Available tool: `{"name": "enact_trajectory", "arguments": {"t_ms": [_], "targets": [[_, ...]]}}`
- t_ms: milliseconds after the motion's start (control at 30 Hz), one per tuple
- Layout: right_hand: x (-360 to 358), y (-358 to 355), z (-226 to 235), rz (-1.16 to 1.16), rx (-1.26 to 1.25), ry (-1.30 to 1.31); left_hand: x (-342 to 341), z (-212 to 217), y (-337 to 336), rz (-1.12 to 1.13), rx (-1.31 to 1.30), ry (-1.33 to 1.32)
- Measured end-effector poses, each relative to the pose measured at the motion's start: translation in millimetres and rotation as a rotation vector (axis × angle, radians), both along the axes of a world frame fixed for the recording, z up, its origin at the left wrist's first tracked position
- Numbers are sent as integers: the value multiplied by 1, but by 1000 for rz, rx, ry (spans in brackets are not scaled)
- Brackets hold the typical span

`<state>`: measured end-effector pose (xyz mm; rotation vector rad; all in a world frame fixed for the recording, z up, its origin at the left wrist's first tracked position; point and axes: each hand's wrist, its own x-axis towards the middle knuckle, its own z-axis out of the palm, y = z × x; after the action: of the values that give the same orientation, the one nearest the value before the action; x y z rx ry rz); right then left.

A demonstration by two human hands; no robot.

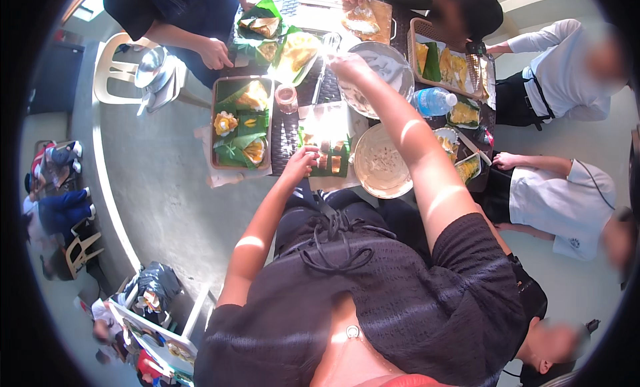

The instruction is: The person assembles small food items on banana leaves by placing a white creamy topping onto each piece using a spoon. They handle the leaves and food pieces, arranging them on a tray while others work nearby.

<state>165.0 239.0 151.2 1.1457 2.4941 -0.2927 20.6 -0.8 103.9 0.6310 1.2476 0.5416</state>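
My left hand [301, 164] is open, its fingers loosely spread at the left edge of a green leaf [342, 146] with small brown pieces on it. Bright sunlight washes out part of that spot. My right arm reaches over a wide metal bowl [405, 80] with a whitish coating inside. Beyond the bowl's left side, my right hand [349, 67] has its fingers bunched together; glare hides what they hold, if anything. A pale round bowl [383, 162] with residue stands below my right forearm. A small jar [287, 100] is up and left of my left hand.
A leaf-lined tray [271, 124] of yellow food lies left, a basket [415, 50] of food at the far right. A blue-labelled water bottle [433, 102] stands right of the metal bowl. Other people's hands [215, 54] are around the table. A plastic chair [120, 70] holds metal bowls.
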Motion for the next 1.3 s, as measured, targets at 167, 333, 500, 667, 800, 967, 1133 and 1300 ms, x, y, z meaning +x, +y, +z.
{"name": "enact_trajectory", "arguments": {"t_ms": [167, 333, 500, 667, 800, 967, 1133, 1300], "targets": [[41, 17, 8, 102, 180, -150, 11, -11, 24, -33, 9, 51], [93, 10, 31, 233, 307, -309, 37, -50, 77, 117, 120, -30], [130, -2, 41, 151, 452, -205, 65, -59, 128, 182, 93, 32], [143, -21, 50, -121, 474, -176, 79, -63, 145, 210, 42, -3], [150, -32, 38, -284, 402, -216, 87, -51, 145, 243, 24, -52], [151, -35, 28, -378, 319, -205, 87, -54, 147, 256, 70, -26], [145, -41, 15, -412, 296, -196, 88, -55, 146, 262, 72, -39], [141, -53, 15, -428, 251, -139, 87, -58, 146, 235, 72, -29]]}}
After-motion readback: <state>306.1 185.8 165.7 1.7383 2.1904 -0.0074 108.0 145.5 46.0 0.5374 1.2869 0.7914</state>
